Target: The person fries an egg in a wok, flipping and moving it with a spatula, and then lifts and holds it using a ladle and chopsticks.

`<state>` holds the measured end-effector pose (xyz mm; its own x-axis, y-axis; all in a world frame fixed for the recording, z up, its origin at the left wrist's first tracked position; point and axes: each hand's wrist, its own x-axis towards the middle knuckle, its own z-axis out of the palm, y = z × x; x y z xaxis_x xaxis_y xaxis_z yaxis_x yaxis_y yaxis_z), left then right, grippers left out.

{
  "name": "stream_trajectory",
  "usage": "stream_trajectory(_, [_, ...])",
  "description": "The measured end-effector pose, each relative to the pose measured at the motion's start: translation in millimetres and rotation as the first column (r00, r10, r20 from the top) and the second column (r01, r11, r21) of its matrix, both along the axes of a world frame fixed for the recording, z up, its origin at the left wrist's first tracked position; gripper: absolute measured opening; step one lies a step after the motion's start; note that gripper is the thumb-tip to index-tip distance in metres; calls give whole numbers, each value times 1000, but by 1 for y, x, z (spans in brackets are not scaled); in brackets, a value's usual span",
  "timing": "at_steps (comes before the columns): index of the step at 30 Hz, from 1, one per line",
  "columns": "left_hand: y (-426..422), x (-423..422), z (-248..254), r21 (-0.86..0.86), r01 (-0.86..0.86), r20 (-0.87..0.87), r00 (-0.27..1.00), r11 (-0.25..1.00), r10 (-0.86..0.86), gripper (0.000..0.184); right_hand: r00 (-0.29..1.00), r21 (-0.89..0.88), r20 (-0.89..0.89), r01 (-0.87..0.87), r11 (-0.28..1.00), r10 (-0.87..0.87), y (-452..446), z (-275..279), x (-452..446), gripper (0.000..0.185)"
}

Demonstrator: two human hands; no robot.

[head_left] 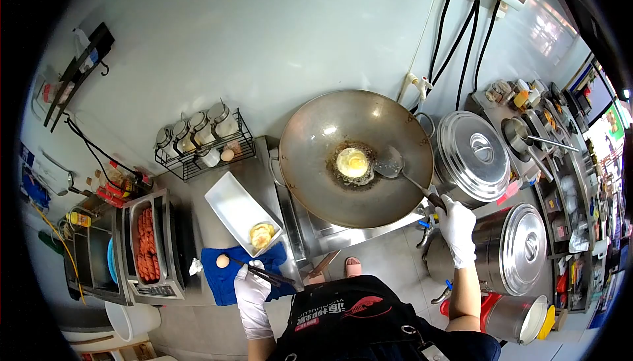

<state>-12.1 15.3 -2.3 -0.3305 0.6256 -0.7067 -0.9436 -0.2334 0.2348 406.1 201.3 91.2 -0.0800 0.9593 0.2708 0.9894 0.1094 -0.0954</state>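
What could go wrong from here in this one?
The spatula in the right hand sits right beside the egg in the wok, so a careless push might tear it. The unbroken egg on the blue cloth lies close to the left hand and could roll or crack if knocked.

Reaches forward and out to the right with a bare right forearm [466, 295] leading to a white-gloved right hand [456, 226] closed in a grip, and extends a white-gloved left hand [250, 288], nearer the body, with bent fingers [253, 270] drawn together beyond a glove-covered wrist [256, 321].
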Motion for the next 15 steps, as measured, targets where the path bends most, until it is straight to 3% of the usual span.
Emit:
stream_trajectory(7, [-2,-3,-2,111,91,13,996,990,-93,15,1000,13,17,-19,1000,19,2,7,-4,31])
stream_trajectory(10, [5,3,4,-11,-1,-13,1000,1000,1,15,997,72,27,-69,995,68,3,-1,2,31])
stream_trajectory(15, [0,-3,-4,-4,-21,2,1000,1000,21,15,997,75,32,-73,995,71,3,-6,4,30])
